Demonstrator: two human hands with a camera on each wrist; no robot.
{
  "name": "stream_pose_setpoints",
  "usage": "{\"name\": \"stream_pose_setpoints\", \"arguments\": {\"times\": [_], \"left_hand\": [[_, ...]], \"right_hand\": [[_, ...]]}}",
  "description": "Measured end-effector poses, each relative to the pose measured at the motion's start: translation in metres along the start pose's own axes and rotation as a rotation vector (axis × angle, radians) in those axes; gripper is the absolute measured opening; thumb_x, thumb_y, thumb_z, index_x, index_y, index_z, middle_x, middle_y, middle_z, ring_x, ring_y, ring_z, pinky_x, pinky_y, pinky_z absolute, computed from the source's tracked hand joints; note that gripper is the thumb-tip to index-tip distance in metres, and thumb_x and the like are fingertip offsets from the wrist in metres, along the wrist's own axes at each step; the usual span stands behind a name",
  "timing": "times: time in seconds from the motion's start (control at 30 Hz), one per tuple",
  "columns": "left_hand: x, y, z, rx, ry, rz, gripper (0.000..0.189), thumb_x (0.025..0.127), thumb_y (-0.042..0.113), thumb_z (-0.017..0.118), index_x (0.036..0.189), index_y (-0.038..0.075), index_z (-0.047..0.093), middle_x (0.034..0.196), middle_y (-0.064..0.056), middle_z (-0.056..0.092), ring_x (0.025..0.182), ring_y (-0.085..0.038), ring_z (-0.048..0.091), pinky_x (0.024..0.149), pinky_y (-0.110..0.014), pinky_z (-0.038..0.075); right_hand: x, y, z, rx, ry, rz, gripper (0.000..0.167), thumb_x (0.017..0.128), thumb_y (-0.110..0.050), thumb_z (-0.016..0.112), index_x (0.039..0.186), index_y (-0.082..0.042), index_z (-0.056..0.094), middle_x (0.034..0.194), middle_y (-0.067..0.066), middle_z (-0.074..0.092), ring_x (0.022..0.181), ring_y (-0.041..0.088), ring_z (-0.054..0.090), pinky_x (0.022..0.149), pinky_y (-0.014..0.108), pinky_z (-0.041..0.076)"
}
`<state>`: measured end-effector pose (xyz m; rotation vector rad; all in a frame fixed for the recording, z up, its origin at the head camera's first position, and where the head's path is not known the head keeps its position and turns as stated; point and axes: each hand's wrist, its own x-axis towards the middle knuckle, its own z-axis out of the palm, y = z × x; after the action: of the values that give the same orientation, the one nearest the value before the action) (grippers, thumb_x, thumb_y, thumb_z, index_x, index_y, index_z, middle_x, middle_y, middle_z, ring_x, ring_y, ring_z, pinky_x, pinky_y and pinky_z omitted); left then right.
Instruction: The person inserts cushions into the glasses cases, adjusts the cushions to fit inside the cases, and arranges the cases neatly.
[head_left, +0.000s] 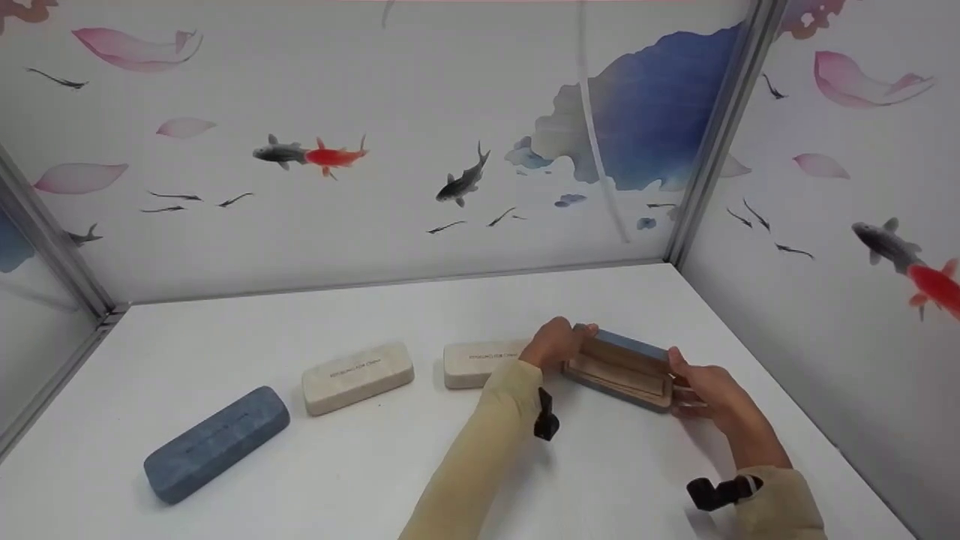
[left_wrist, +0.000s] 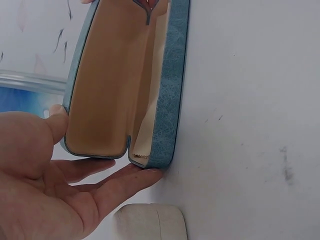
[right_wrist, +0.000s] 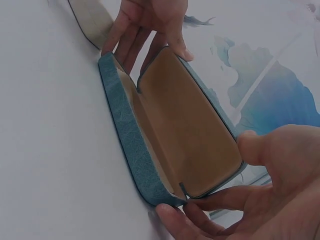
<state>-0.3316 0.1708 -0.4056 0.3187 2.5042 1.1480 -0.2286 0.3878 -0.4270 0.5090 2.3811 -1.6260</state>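
A blue glasses case with a tan lining stands with its lid raised at the right of the white table. My left hand grips its left end, thumb at the lid's rim and fingers along the end of the base. At the other end, my right hand holds it likewise, the thumb on the lid and fingertips at the base's corner. A cream cloth with a zigzag edge lies inside the base in the left wrist view.
Left of the open case lies a cream case, partly hidden by my left arm. Another cream case and a closed blue case lie farther left. Printed wall panels border the table at the back and sides.
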Motion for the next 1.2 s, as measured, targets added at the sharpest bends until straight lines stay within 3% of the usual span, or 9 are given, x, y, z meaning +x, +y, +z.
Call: {"name": "stream_pose_setpoints", "arguments": {"times": [0.23, 0.33, 0.53, 0.73, 0.93, 1.07, 1.2], "left_hand": [[0.002, -0.004, 0.003, -0.064, 0.002, -0.013, 0.062, 0.103, 0.046, 0.051, 0.143, -0.001, 0.051, 0.149, -0.013, 0.054, 0.139, -0.026, 0.05, 0.116, -0.041, 0.041], [0.002, -0.005, 0.004, -0.085, 0.01, -0.016, 0.061, 0.102, 0.045, 0.053, 0.141, -0.003, 0.053, 0.145, -0.013, 0.057, 0.132, -0.023, 0.055, 0.114, -0.041, 0.043], [-0.001, -0.007, 0.004, -0.093, 0.029, 0.002, 0.057, 0.102, 0.043, 0.055, 0.132, -0.005, 0.06, 0.117, -0.011, 0.065, 0.103, -0.02, 0.055, 0.097, -0.036, 0.048], [-0.001, -0.011, 0.003, -0.133, 0.008, 0.032, 0.048, 0.101, 0.042, 0.057, 0.117, -0.003, 0.064, 0.099, -0.008, 0.058, 0.095, -0.019, 0.053, 0.085, -0.033, 0.043], [-0.001, -0.015, 0.001, -0.199, -0.015, 0.029, 0.045, 0.1, 0.042, 0.06, 0.102, -0.003, 0.065, 0.075, -0.004, 0.051, 0.079, -0.02, 0.051, 0.075, -0.032, 0.039], [-0.002, -0.018, 0.0, -0.217, -0.003, 0.018, 0.046, 0.098, 0.042, 0.062, 0.113, -0.002, 0.063, 0.089, -0.006, 0.059, 0.09, -0.02, 0.054, 0.086, -0.035, 0.045], [-0.001, -0.02, 0.001, -0.203, 0.004, 0.016, 0.055, 0.098, 0.041, 0.063, 0.131, -0.003, 0.059, 0.121, -0.011, 0.065, 0.111, -0.022, 0.057, 0.107, -0.042, 0.046]], "right_hand": [[0.0, 0.001, 0.001, -0.014, -0.023, -0.016, 0.091, 0.104, -0.056, 0.031, 0.149, 0.021, 0.014, 0.155, 0.041, 0.024, 0.143, 0.05, 0.036, 0.106, 0.042, 0.051], [0.0, 0.001, 0.001, -0.019, -0.025, -0.01, 0.09, 0.105, -0.056, 0.03, 0.15, 0.021, 0.014, 0.155, 0.041, 0.023, 0.144, 0.05, 0.035, 0.108, 0.044, 0.049], [0.0, 0.001, 0.001, -0.019, -0.033, -0.004, 0.09, 0.105, -0.056, 0.03, 0.15, 0.02, 0.013, 0.156, 0.04, 0.022, 0.144, 0.05, 0.033, 0.11, 0.046, 0.047], [-0.001, 0.001, -0.001, -0.026, -0.04, -0.009, 0.089, 0.105, -0.054, 0.035, 0.15, 0.02, 0.014, 0.155, 0.04, 0.023, 0.144, 0.049, 0.034, 0.107, 0.042, 0.05], [-0.003, 0.001, -0.001, 0.018, -0.025, -0.001, 0.085, 0.104, -0.051, 0.041, 0.149, 0.018, 0.021, 0.151, 0.037, 0.03, 0.135, 0.041, 0.045, 0.098, 0.034, 0.056], [-0.003, 0.002, 0.0, 0.0, -0.04, -0.028, 0.083, 0.105, -0.049, 0.041, 0.149, 0.019, 0.023, 0.151, 0.039, 0.031, 0.137, 0.043, 0.044, 0.102, 0.037, 0.054], [-0.002, 0.004, -0.001, -0.041, -0.057, -0.042, 0.083, 0.106, -0.047, 0.04, 0.148, 0.021, 0.02, 0.153, 0.041, 0.027, 0.142, 0.048, 0.036, 0.112, 0.046, 0.045]]}}
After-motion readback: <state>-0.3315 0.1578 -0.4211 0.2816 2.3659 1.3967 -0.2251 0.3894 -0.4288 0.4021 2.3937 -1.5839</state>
